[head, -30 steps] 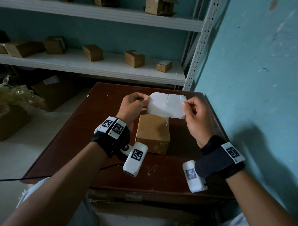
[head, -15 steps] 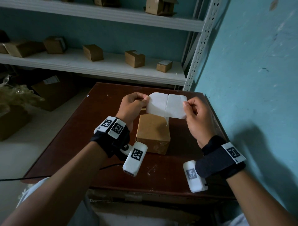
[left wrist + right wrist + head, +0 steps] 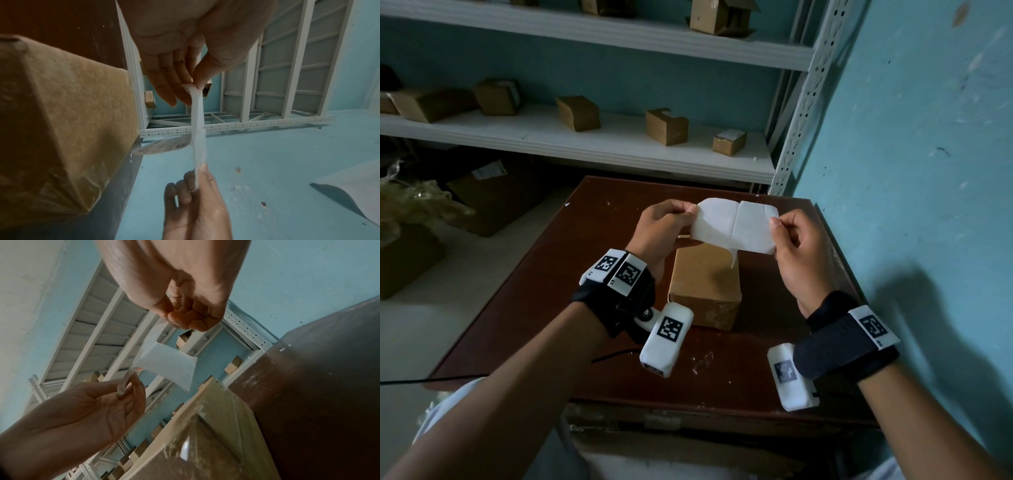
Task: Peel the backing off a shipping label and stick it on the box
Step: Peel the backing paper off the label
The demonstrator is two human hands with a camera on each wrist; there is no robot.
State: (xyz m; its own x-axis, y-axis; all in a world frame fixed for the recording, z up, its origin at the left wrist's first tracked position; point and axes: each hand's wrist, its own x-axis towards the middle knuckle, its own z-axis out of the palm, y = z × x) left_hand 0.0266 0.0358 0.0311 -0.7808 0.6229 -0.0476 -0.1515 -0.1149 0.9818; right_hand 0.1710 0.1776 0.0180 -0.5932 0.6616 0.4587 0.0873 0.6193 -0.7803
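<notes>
Small cartons (image 3: pixel 666 126) sit on white shelving (image 3: pixel 599 145).

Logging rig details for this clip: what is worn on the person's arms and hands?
Both forearms are bare, no gloves. Left hand: black wrist strap, white blocks with black square codes. Right hand: dark strap, white coded tag, white camera block below.

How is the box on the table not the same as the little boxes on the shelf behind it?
The box on the table looks bigger than the shelf boxes, though it is also nearer. It stands alone just under the label held by both hands; the shelf boxes sit spaced in a row, untouched. All are brown cardboard.
</notes>
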